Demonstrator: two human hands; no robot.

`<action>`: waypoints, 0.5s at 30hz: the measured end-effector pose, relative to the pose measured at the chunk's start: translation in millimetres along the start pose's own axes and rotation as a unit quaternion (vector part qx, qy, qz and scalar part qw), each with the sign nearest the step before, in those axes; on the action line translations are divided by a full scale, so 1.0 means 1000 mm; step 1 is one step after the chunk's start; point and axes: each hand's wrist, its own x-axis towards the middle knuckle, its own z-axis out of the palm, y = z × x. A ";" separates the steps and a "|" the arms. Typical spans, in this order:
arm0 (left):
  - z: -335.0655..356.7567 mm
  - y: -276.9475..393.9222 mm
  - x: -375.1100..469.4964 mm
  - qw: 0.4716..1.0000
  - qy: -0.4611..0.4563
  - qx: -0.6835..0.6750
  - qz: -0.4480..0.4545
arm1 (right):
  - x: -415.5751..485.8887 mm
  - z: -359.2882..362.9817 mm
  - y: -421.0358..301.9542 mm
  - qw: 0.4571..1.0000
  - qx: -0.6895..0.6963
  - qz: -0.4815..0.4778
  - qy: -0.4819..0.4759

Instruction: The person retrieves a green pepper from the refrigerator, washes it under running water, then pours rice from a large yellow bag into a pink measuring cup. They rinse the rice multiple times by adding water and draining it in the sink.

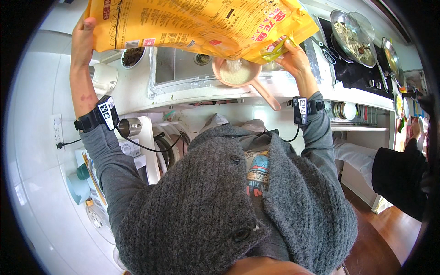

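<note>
A large yellow rice bag (178,25) with printed writing spans the space between my hands, tilted over the sink. At its left end, my left hand (83,43) grips the edge, thumb on the near face. My right hand (294,58) holds the lower right corner beside a green and yellow printed patch. White rice (237,73) streams from the bag's underside into a pink ladle-like pan (266,93), where grains cover the bottom. The pan rests at the sink's front rim, its handle pointing toward me. The bag's mouth is mostly hidden.
Behind the pan lies the steel sink (182,67) with a drain (202,59). Left stand a bowl of dark food (133,57) and a white kettle (104,78). Scissors (328,53) and a pan of food (354,41) are at the stove, right. Another person's dark sleeve (398,175) shows.
</note>
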 end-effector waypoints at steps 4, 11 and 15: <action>0.003 0.007 0.004 0.999 -0.008 0.026 0.029 | 0.000 -0.002 0.002 1.000 0.004 0.005 0.011; 0.011 0.025 0.015 0.999 -0.030 0.035 0.004 | 0.001 -0.004 0.006 0.999 0.034 0.020 0.023; 0.036 0.045 0.019 0.997 -0.050 -0.025 0.059 | -0.002 -0.003 0.006 0.999 0.031 0.018 0.038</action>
